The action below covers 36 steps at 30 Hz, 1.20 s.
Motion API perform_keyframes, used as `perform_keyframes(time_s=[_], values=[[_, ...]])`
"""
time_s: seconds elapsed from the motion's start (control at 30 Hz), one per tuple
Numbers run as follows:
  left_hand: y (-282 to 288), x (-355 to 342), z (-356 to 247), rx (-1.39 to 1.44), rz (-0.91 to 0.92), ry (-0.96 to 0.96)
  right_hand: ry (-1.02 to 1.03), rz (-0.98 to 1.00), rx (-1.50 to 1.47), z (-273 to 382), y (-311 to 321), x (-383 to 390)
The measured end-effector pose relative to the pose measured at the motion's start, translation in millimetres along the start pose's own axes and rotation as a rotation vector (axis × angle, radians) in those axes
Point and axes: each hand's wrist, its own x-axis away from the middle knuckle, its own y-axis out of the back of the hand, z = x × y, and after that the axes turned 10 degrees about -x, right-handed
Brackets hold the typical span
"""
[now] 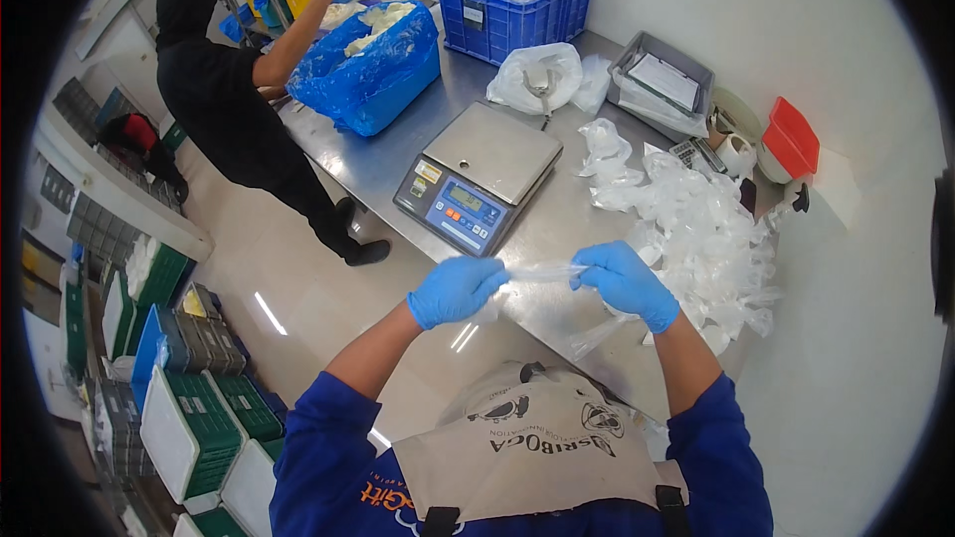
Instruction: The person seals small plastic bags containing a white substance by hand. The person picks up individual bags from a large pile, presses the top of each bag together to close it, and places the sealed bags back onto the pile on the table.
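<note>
My left hand (458,290) and my right hand (627,283), both in blue gloves, are closed on opposite ends of a clear plastic bag (542,273). The bag is stretched taut between them, in front of my apron and over the near table edge. Just beyond my left hand stands a weighing scale (481,177) with a metal platform and a lit display. A heap of crumpled clear plastic bags (701,239) lies to the right, beyond my right hand.
Behind the scale sit a blue crate (512,20), a white plastic-wrapped bundle (537,77) and a grey tray (662,85) with papers. A red container (791,137) stands by the wall. A co-worker in black (214,89) reaches over a blue-lined tub (368,70). Stacked crates (194,428) line the lower left.
</note>
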Motion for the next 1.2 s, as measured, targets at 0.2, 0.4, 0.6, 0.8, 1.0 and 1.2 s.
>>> perform_keyframes(time_s=[0.2,0.4,0.6,0.8,1.0,1.2], values=[[32.8,-40.7,-14.2,-0.378,-0.523,-0.242,-0.156,-0.199,-0.401,35.3,1.6,2.8],[56.5,-68.7,-40.1,0.502,-0.618,0.038,-0.112,-0.083,-0.806,78.1,-30.3,9.6],[42.1,-51.5,-76.0,1.304,0.078,-0.109,0.043,0.027,-0.697,1.2,-60.6,13.1],[-45.2,-71.0,-31.5,0.841,-0.08,0.321,0.052,-0.206,0.594,-15.1,-17.0,3.2],[-87.4,-102.5,-53.2,0.905,-0.453,0.383,0.167,-0.557,0.767,1.4,-56.6,-3.4],[-76.4,-103.5,-90.8,1.406,-0.323,0.537,0.114,-0.701,0.702,-38.1,-37.5,-4.0]])
